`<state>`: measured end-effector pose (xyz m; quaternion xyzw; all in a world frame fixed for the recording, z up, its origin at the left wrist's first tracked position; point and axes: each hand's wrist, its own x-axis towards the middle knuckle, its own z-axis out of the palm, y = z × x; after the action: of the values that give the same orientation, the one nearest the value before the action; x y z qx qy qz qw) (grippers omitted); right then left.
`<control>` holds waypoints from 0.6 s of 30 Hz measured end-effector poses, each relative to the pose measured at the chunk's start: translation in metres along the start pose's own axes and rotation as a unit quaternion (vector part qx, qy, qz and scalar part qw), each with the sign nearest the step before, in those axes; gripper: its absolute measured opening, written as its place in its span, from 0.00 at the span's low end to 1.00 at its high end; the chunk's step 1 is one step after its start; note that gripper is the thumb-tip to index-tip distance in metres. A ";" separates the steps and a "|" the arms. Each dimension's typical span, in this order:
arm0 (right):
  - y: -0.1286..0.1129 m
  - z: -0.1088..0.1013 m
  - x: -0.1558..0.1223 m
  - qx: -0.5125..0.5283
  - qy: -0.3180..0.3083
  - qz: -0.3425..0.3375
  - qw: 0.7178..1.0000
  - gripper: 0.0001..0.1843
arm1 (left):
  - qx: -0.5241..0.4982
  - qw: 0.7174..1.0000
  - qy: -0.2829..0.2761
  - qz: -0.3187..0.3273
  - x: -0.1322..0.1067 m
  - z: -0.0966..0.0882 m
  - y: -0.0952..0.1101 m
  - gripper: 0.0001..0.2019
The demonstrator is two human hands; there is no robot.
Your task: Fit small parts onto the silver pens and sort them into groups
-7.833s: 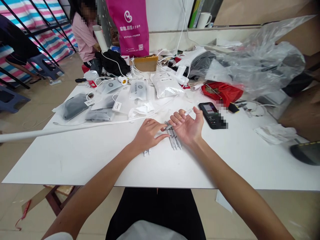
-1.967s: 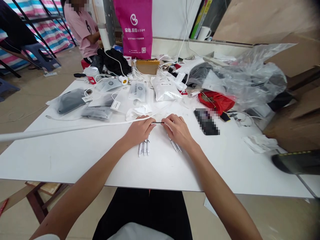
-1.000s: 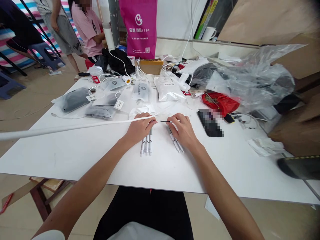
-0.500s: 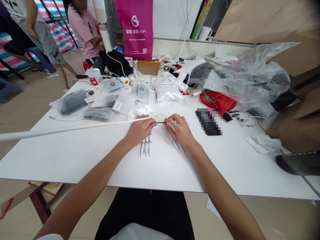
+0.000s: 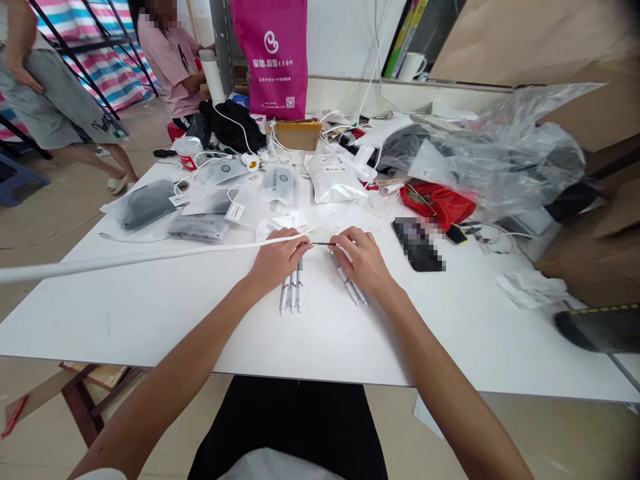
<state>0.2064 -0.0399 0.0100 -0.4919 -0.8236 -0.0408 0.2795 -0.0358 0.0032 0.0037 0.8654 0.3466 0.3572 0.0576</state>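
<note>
My left hand (image 5: 277, 258) and my right hand (image 5: 363, 260) rest knuckles-up on the white table (image 5: 150, 313), fingers curled. Between their fingertips runs a thin dark pen refill (image 5: 320, 244), pinched at each end. Three white pens (image 5: 293, 293) lie side by side under and below my left hand. A second small group of white pens (image 5: 354, 291) lies under my right hand's heel.
A long white tube (image 5: 125, 257) crosses the table from the left to my left hand. A phone (image 5: 417, 243) lies right of my right hand. Plastic-bagged items (image 5: 200, 200), cables, a red bag (image 5: 436, 200) and clear plastic (image 5: 505, 147) crowd the far half. Two people (image 5: 170, 60) are at far left.
Both hands have stayed on the thin refill with little movement since two seconds ago. Earlier my right hand was palm-up holding a pen. A person at the far left has walked further left.
</note>
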 end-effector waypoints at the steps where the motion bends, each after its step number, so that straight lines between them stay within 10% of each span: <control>1: 0.000 0.000 0.000 0.000 -0.001 0.001 1.000 0.13 | 0.000 1.000 0.001 -0.001 0.000 0.000 0.000 0.12; 18: -0.003 0.005 -0.001 0.009 -0.011 -0.009 1.000 0.13 | -0.015 1.000 -0.006 0.005 -0.001 0.005 0.001 0.11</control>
<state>0.2023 -0.0404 0.0065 -0.4822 -0.8314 -0.0303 0.2746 -0.0327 0.0028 0.0001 0.8683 0.3369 0.3572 0.0706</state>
